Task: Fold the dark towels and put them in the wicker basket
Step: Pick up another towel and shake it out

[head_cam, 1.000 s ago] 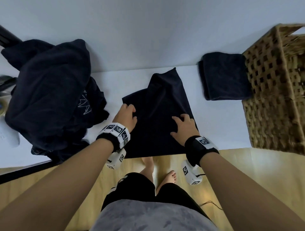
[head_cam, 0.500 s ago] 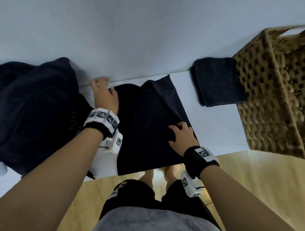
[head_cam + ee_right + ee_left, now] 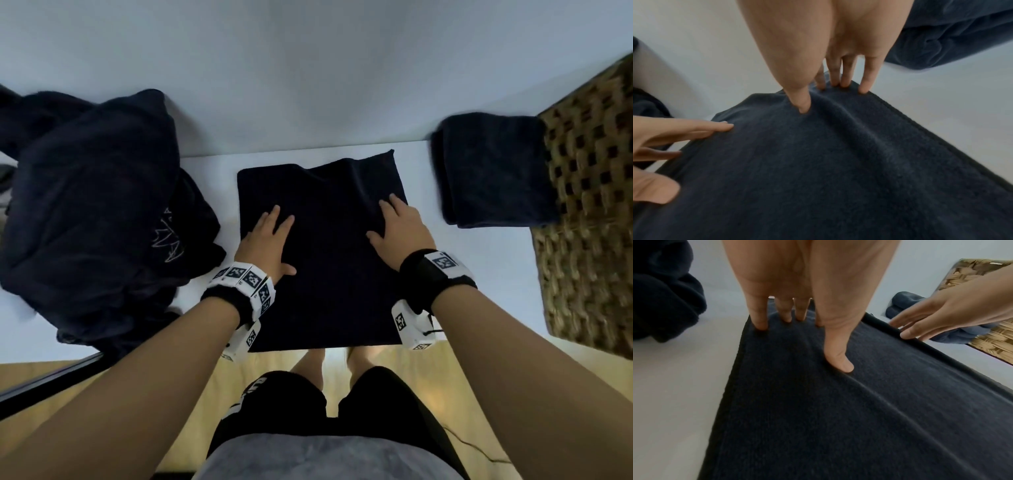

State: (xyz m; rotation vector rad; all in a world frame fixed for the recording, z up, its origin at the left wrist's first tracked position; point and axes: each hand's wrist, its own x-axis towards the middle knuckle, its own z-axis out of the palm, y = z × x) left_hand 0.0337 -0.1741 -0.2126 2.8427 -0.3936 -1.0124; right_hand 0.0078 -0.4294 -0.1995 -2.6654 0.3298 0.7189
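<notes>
Towel (image 3: 325, 260) lies flat, long axis running away from the person.

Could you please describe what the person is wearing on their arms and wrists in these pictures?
Both forearms are bare, with no sleeves. The left hand and right hand each have a black wristband carrying white blocks printed with black square markers, and a small white camera box hangs under each wrist.

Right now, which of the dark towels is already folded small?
The folded towel at the right, lying against the wicker basket. The middle towel lies spread flat under both hands, and the left pile is crumpled.
</notes>
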